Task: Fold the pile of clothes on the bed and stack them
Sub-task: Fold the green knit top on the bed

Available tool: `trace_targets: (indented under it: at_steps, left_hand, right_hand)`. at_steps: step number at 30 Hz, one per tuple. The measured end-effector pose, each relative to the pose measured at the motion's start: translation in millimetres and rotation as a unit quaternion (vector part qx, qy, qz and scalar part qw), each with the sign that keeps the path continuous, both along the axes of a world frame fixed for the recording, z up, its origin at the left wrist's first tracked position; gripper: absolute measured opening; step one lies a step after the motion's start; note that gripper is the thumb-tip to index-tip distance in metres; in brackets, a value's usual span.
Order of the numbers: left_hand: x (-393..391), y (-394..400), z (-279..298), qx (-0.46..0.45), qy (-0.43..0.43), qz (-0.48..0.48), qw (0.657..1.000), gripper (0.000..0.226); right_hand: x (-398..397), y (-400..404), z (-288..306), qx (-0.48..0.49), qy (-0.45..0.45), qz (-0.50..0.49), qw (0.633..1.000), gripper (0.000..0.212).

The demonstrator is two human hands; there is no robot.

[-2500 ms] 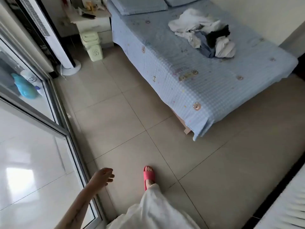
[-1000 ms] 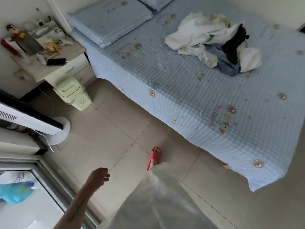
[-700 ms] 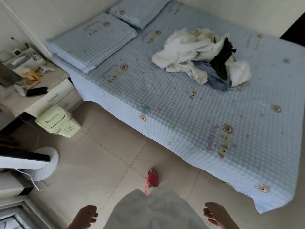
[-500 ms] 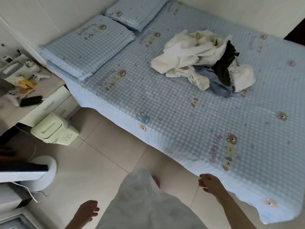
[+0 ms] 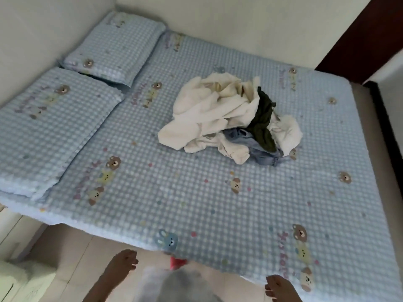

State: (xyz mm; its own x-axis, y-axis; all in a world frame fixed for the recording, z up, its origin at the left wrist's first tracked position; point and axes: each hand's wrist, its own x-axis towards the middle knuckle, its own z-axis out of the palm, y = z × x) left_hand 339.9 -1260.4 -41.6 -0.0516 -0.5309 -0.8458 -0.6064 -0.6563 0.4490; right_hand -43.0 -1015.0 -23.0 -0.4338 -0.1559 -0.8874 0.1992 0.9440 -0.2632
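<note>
Pillows (image 5: 54, 127): two, at the bed's left end, well apart from the clothes.
Left hand (image 5: 122, 263): low by the bed edge, fingers loosely curled, holding nothing.
Pile of clothes (image 5: 231, 123): mid-bed, tangled; cream garments over denim and a dark piece.
Right hand (image 5: 278, 287): at the near edge, fingers relaxed, empty.
Bed (image 5: 196, 203): soft quilted cover.
Risk: lifting one garment likely drags its tangled neighbours along; folds may sag on the soft surface.

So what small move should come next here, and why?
Probably lean in and reach the right hand for the cream garment on the near side of the pile. Both hands, left hand too, hold nothing at the bed edge, and nothing is folded.
</note>
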Motion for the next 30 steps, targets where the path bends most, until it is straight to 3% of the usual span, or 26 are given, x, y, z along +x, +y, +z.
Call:
trace_targets:
  at_steps: [5,10,14,19,24,27,30]
  left_hand:
    - [-104,-133,-1,-0.055,0.036,-0.118,0.991,0.017]
    - [-216,-193,4,-0.068,0.096,-0.173,0.978,0.015]
    - [-289,-222,-4,-0.057,0.135,-0.189,0.971,0.014]
    - [-361,-253,-32,-0.071,0.148,-0.185,0.969,0.014]
    - [-407,-272,-59,-0.097,0.155,-0.177,0.967,0.016]
    - [-428,-273,-69,-0.116,0.163,-0.151,0.968,0.019]
    - [-456,-261,-73,-0.125,0.166,-0.132,0.969,0.018]
  right_hand:
    - [-42,-81,3,-0.061,0.053,-0.084,0.993,0.01]
    - [-102,-164,6,-0.123,0.095,-0.103,0.983,0.018]
    - [-163,-247,1,-0.141,0.194,-0.02,0.971,0.025]
    - [-258,-375,-46,-0.151,0.313,0.081,0.934,0.033]
    - [-307,-461,-117,-0.068,0.335,0.203,0.918,0.067]
    - [-319,-466,-130,-0.039,0.354,0.252,0.9,0.052]
    - [-311,-438,-105,-0.143,0.306,0.137,0.931,0.034]
